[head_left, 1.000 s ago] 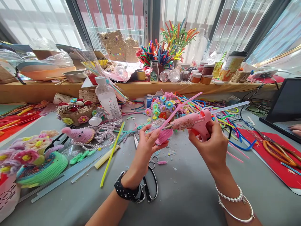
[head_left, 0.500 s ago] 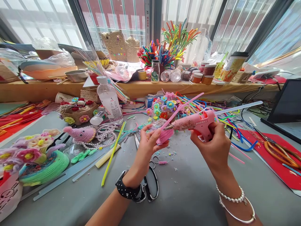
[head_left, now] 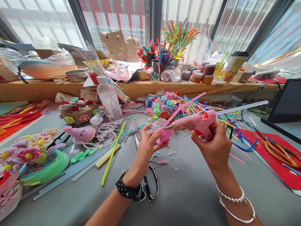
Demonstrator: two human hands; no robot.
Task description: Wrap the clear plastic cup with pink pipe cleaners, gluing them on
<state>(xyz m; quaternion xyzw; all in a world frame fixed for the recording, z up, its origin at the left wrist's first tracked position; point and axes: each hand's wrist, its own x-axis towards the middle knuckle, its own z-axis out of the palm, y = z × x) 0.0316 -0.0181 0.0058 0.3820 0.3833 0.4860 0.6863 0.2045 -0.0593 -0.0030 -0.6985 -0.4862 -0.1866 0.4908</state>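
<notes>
My left hand (head_left: 149, 142) pinches a small pink fuzzy piece (head_left: 165, 135) built of pipe cleaner rows. From it a loose pink pipe cleaner (head_left: 188, 103) sticks up to the right. My right hand (head_left: 213, 144) is wrapped round the grip of a pink glue gun (head_left: 199, 123), a pale glue stick (head_left: 244, 107) jutting from its back. The gun's nozzle is at the top of the pink piece; whether it touches is too small to tell. Below my left hand lie black-handled scissors (head_left: 151, 185) and small scissors (head_left: 154, 160), partly hidden.
To the left are a green pot of fuzzy flowers (head_left: 44, 169), a pink cone figure (head_left: 80, 134), bead strings (head_left: 105, 135) and a clear bottle (head_left: 109, 102). Loose pipe cleaners (head_left: 235, 125), pliers with orange handles (head_left: 279, 153) and a dark screen (head_left: 287, 110) are on the right.
The glue gun and my right hand have shifted very slightly right, and the glue stick's end sits a little further right. My left hand keeps its hold on the pink piece.
</notes>
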